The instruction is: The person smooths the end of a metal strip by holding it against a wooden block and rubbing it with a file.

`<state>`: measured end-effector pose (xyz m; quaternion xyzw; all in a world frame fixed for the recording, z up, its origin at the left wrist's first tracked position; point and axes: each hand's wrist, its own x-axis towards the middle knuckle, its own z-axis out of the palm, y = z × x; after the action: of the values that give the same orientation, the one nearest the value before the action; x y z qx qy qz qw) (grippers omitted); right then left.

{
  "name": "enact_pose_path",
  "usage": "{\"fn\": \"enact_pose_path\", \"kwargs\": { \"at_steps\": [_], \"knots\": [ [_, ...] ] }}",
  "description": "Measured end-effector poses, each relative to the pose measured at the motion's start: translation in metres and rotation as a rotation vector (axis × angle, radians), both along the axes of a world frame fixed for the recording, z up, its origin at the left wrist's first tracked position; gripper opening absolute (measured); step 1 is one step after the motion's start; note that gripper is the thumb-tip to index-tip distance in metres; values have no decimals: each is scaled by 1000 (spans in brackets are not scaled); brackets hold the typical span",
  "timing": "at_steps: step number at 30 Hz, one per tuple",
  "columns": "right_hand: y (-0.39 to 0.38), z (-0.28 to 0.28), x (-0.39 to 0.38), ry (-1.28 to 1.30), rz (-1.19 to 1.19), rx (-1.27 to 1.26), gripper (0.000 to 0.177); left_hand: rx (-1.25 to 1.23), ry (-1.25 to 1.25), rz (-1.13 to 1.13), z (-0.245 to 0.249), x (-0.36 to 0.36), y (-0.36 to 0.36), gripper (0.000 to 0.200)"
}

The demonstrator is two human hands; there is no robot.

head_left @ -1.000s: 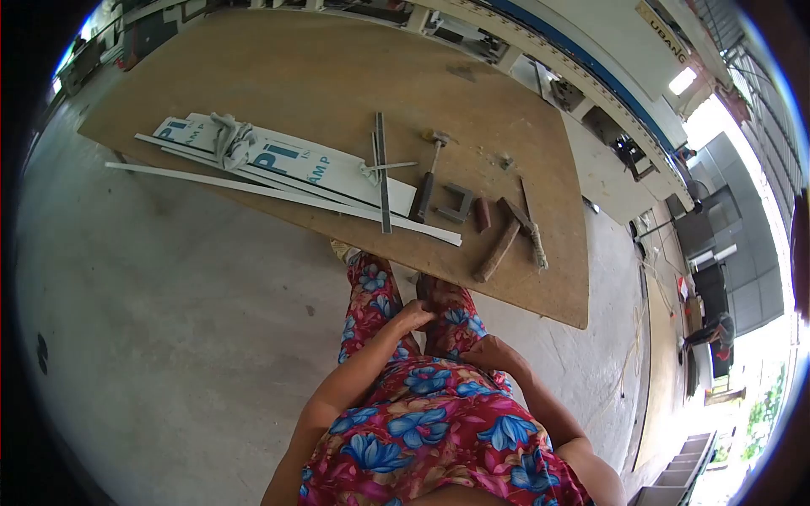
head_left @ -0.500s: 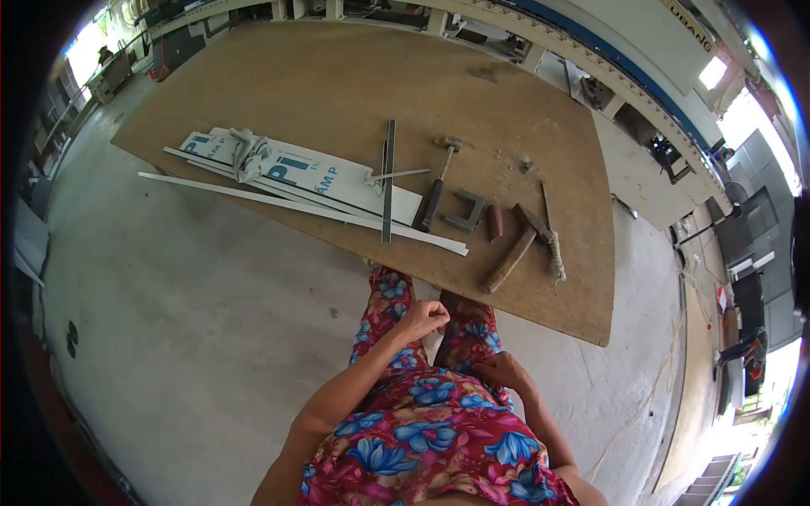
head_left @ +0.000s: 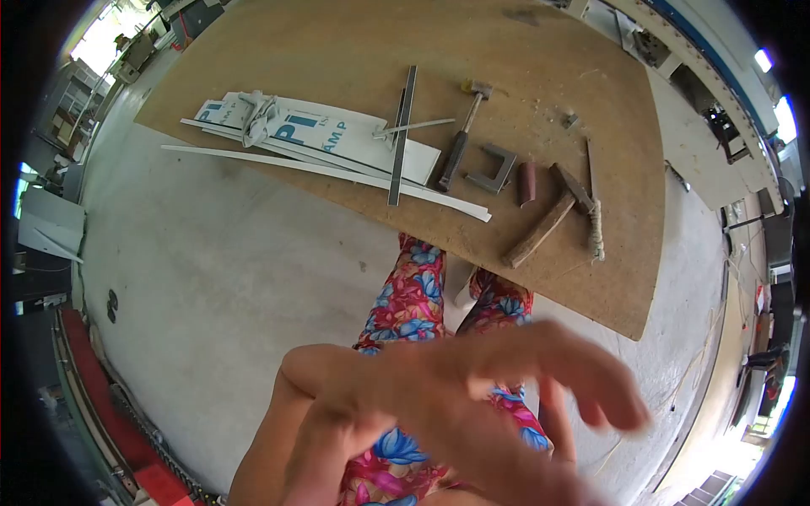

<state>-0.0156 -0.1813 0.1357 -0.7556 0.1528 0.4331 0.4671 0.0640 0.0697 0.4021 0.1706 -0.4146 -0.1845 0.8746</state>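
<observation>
My left hand [head_left: 472, 384] is raised close to the camera, slightly blurred, its fingers apart and pointing right. It holds nothing and covers part of my lap. Behind it, my right forearm [head_left: 558, 422] shows in part; the right hand and its fingers are hidden. Beyond my knees on the brown table [head_left: 337, 51] lie a wooden-handled hammer [head_left: 540, 228], a thin rod-like tool with a wrapped handle [head_left: 596, 223], a reddish-brown cylinder [head_left: 527, 184], a grey U-shaped block [head_left: 506, 167] and a black-handled hammer [head_left: 456, 156]. Neither hand is seen touching them.
At the table's left are a printed white sheet [head_left: 337, 126], long white strips [head_left: 278, 160], a crumpled grey-white cloth or glove [head_left: 258, 118] and dark narrow bars [head_left: 405, 126] lying across them. Machinery [head_left: 717, 80] stands beyond the table. The table edge runs just past my knees.
My left hand has come up from my lap towards the camera, and its fingers have spread. The right hand has become hidden behind it. The view has shifted; the tabletop things lie as before.
</observation>
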Motion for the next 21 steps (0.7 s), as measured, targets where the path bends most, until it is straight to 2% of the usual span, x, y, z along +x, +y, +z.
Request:
{"fn": "enact_pose_path", "kwargs": {
  "at_steps": [6,15,17,19,21],
  "knots": [
    [-12,-4,0,36,-8,139,46,-200,-5,-84,10,1,-61,69],
    [-29,-2,-2,17,-54,301,48,-186,-62,-79,9,21,-126,78],
    [-35,-4,-5,28,-52,322,49,-46,-124,-16,-2,38,-116,80],
    [-42,-5,-6,36,-48,337,49,220,-216,71,-29,73,-85,75],
    [-44,-1,-7,61,-82,354,48,756,-288,597,-30,94,-56,47]
  ]
}}
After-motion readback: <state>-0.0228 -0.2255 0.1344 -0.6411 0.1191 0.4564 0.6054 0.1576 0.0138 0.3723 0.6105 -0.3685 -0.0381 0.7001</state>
